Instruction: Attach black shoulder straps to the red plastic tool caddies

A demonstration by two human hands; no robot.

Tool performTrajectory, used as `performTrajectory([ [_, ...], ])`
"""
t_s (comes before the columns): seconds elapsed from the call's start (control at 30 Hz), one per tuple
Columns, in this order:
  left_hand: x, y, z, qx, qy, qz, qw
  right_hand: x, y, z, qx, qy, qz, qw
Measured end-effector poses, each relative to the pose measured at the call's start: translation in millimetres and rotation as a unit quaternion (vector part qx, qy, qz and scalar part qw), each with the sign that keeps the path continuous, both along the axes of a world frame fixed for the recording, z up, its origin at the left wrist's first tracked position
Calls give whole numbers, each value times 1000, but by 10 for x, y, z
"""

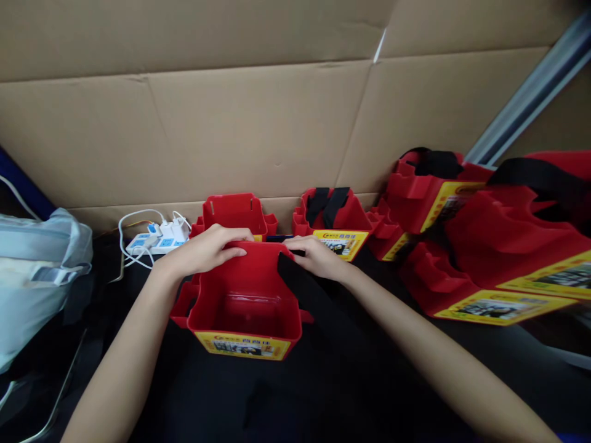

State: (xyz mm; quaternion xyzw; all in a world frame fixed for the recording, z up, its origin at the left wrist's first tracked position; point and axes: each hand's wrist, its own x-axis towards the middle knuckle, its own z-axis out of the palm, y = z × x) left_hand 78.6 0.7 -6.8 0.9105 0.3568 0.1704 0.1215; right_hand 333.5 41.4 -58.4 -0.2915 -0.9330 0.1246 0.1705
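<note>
Bare forearms (124,357) frame a red bin (247,286) on or just above the black worktop (217,403), left grip (215,249) pinching its tall back wall (261,261), right grip (316,253) clasping that wall's other corner, beside a black strap (305,286). Thin plastic, it should handle light, stiff and somewhat slippery; the back rim (263,244) looks the surest hold. Glossy and open-topped, it wears a yellow picture label (244,346) in front.

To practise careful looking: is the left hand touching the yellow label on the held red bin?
No, the left hand grips the far wall of the red bin; the yellow label is on its near side.
</note>
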Motion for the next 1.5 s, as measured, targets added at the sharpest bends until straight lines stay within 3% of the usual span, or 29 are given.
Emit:
performTrajectory([
  [0.1, -5, 11, -3, 1, 1, -3, 1000, 251, 106, -197, 28, -88, -171, 981],
  [0.2, 1, 22, -16, 2, -4, -5, 1000, 534, 87, -326, 31, -113, -242, 963],
  [0.27, 6, 26, -23, 2, -7, -2, 1000, 547, -4, -300, 41, -91, -221, 970],
  [0.4, 7, 22, -18, -6, -2, 3, 1000, 170, -131, -104, 67, 41, -40, 996],
  [0.47, 3, 13, -9, -13, -3, -1, 1000, 20, -100, -53, 58, 22, -19, 998],
  [0.53, 0, 3, -2, -13, -5, -3, 1000, 42, -42, -85, 55, -65, -116, 990],
  [0.6, -4, 1, -3, -11, -9, -4, 1000, 243, -10, -195, 63, -147, -254, 954],
  [0.7, -7, 28, -16, -20, -20, -8, 1000, 692, -78, -417, 63, -198, -390, 897],
  [0.83, -11, 22, -17, -10, 3, 10, 1000, 1058, -300, -585, 48, -235, -474, 847],
  [0.93, -17, -199, 27, 81, 30, 87, 993, 1032, -418, -530, 72, -228, -474, 847],
  [1.0, -15, -460, 45, 124, 42, 114, 985, 914, -441, -438, 125, -174, -424, 880],
  [1.07, 1, -735, 11, 108, 76, 85, 988, 748, -422, -342, 165, -95, -300, 935],
  [1.13, 26, -943, -88, 72, 117, 51, 989, 566, -373, -283, 148, -30, -135, 979],
  [1.23, 49, -1066, -291, 36, 166, 51, 984, 362, -271, -312, 66, 16, 10, 998],
  [1.3, 44, -1064, -393, 27, 182, 64, 981, 331, -195, -407, 28, 9, 8, 1000],
  [1.5, 20, -1051, -475, 34, 182, 61, 981, 668, -83, -699, 29, -86, -223, 971],
])
